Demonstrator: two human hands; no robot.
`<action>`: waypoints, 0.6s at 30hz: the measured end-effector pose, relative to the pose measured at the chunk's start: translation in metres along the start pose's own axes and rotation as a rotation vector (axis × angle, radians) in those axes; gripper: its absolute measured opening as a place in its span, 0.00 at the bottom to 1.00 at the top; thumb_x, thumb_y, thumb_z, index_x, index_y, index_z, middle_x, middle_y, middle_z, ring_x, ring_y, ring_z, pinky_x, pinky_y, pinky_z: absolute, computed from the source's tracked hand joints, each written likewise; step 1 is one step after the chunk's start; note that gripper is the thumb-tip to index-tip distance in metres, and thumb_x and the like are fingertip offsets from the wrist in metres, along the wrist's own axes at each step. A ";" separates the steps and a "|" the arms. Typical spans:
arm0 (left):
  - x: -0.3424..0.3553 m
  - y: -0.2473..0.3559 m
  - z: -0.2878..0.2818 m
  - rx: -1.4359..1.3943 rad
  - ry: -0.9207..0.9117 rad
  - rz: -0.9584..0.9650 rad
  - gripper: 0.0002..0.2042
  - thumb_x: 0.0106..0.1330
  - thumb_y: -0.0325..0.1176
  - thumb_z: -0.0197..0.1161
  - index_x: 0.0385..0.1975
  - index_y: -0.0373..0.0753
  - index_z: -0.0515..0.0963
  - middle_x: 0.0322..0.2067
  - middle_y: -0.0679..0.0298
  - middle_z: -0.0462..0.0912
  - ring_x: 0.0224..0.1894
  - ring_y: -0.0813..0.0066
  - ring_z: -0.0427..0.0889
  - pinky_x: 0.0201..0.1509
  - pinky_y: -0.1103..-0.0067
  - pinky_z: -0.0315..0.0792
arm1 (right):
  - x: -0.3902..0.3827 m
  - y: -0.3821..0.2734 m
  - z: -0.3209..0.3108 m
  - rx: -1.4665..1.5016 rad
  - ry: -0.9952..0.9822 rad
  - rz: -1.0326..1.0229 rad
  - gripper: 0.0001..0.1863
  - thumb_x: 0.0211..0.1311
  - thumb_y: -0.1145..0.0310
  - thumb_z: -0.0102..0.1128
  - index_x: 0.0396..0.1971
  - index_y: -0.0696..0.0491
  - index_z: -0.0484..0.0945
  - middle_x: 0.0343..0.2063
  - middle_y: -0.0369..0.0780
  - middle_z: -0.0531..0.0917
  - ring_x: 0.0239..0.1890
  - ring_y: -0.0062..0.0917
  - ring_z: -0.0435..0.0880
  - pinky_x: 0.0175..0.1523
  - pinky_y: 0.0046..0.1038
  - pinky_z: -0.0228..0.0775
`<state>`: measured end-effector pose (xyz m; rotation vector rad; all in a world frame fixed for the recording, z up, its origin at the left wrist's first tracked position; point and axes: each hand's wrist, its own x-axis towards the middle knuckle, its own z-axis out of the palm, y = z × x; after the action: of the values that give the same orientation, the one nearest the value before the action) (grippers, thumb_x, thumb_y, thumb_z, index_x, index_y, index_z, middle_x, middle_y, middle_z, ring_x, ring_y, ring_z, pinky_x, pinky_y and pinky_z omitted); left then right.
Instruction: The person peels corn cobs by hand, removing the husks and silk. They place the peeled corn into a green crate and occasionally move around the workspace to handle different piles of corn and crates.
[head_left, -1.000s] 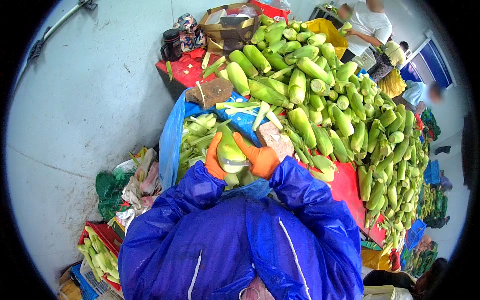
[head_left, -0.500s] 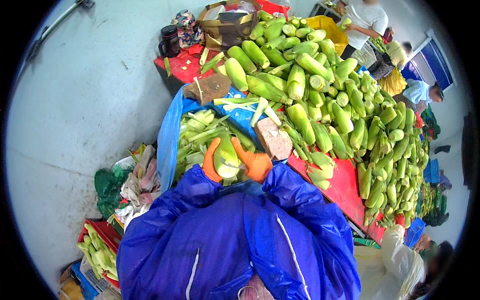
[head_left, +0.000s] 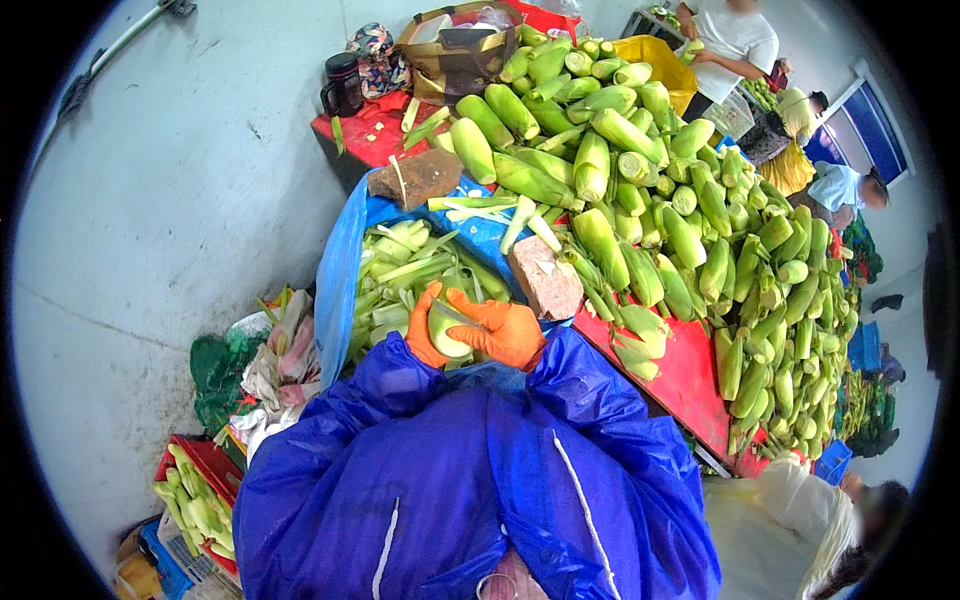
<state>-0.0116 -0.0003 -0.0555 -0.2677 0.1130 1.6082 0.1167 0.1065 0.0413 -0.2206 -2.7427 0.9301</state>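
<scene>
Forearms in a blue jacket (head_left: 480,470) are brought up from the lower edge, elbows out, wrists turned inward. Left hand (head_left: 424,335), orange-gloved, is wrapped along the left side of the corn ear (head_left: 440,320), fingers pointed away from the body. Right hand (head_left: 510,332), also gloved, is closed in from the other side, thumb laid across the ear near its pale cut end, index bent over the top. The ear is clamped between both hands, tilted, cut end toward the chest, over the near part of the blue bag (head_left: 338,270).

Bag is filled with loose husks (head_left: 395,285). A pinkish brick (head_left: 548,282) is set just right of the bag mouth, beside the right hand. Beyond it: husk strips (head_left: 480,205) and a brown stone (head_left: 415,178) on the blue plastic. Most of the red table (head_left: 690,380) is covered by a big corn pile (head_left: 640,150). A dark mug (head_left: 343,85) is parked at the far left corner.

Right palm and finger undersides are hidden; whether a tool is held there can't be told. Bag bottom is blocked by sleeves and husks. Far co-worker (head_left: 735,45) is cut off at the top.
</scene>
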 end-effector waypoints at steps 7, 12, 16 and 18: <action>-0.006 0.007 -0.011 0.028 -0.027 0.032 0.30 0.66 0.54 0.52 0.58 0.36 0.67 0.54 0.46 0.73 0.47 0.54 0.80 0.53 0.62 0.75 | 0.004 0.005 0.013 0.175 0.173 0.011 0.16 0.61 0.54 0.60 0.44 0.47 0.82 0.26 0.43 0.82 0.28 0.37 0.82 0.34 0.34 0.73; -0.042 0.008 0.005 0.259 -0.129 -0.071 0.33 0.68 0.60 0.45 0.65 0.42 0.60 0.56 0.43 0.70 0.42 0.52 0.82 0.35 0.63 0.81 | 0.035 0.090 -0.015 0.544 0.616 0.267 0.18 0.65 0.56 0.54 0.32 0.58 0.81 0.28 0.48 0.83 0.31 0.39 0.81 0.40 0.36 0.72; -0.060 0.006 0.023 0.084 -0.203 0.041 0.34 0.67 0.62 0.44 0.65 0.44 0.60 0.58 0.44 0.68 0.45 0.52 0.81 0.42 0.61 0.79 | 0.031 0.115 -0.052 0.943 0.741 0.699 0.23 0.62 0.50 0.55 0.33 0.59 0.79 0.18 0.39 0.80 0.14 0.23 0.73 0.22 0.25 0.67; -0.053 0.002 0.036 0.086 -0.039 0.239 0.36 0.66 0.64 0.42 0.65 0.43 0.60 0.58 0.45 0.69 0.48 0.54 0.80 0.47 0.59 0.77 | 0.031 0.058 -0.034 0.989 0.366 0.667 0.25 0.58 0.48 0.59 0.33 0.59 0.79 0.18 0.38 0.80 0.11 0.22 0.71 0.19 0.24 0.66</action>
<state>-0.0153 -0.0428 -0.0079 -0.1601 0.1900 1.8399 0.0996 0.1788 0.0370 -0.9931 -1.5998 2.0101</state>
